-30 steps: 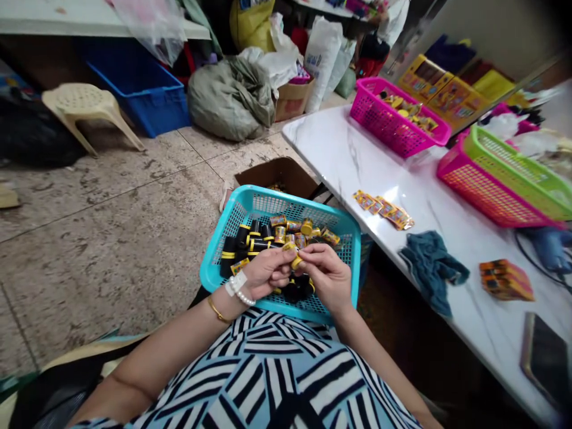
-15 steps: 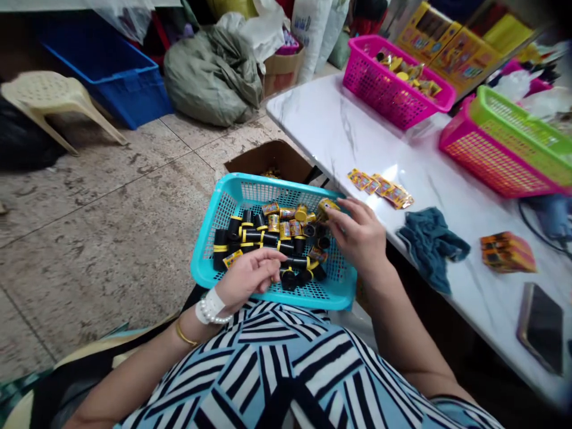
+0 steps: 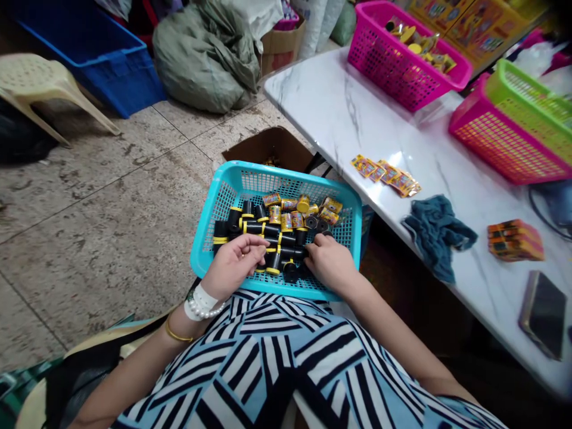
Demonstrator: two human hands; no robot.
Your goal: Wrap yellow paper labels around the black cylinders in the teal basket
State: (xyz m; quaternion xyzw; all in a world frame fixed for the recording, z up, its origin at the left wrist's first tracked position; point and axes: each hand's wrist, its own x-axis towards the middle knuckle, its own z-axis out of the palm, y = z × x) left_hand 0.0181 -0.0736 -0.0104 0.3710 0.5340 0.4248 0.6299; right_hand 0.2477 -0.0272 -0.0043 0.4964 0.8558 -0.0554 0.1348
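Note:
A turquoise plastic basket (image 3: pixel 203 256) rests on my lap. Inside are several small black canisters with yellow lids (image 3: pixel 273 262), and toward the back right several canisters wrapped in yellow printed labels (image 3: pixel 286 223). My left hand (image 3: pixel 236 262) hovers over the basket's front left, thumb and fingertips pinched together; whatever they hold, if anything, is not discernible. Down among the black canisters at the right is my right hand (image 3: pixel 333 262). Its fingers are curled, and their tips and anything between them are hidden.
On the marble-look table (image 3: pixel 330 119) at right lie flat printed labels (image 3: pixel 388 175), a dark teal cloth (image 3: pixel 440 235), a label stack (image 3: pixel 515 240) and a phone (image 3: pixel 543 314). A pink basket (image 3: pixel 393 74) stands farther back. Beyond my basket sits an open cardboard box (image 3: pixel 243 148).
My right hand has left the labelled canister at the back right, which now lies in the basket, and come down toward me among black canisters. My left hand has shifted slightly left.

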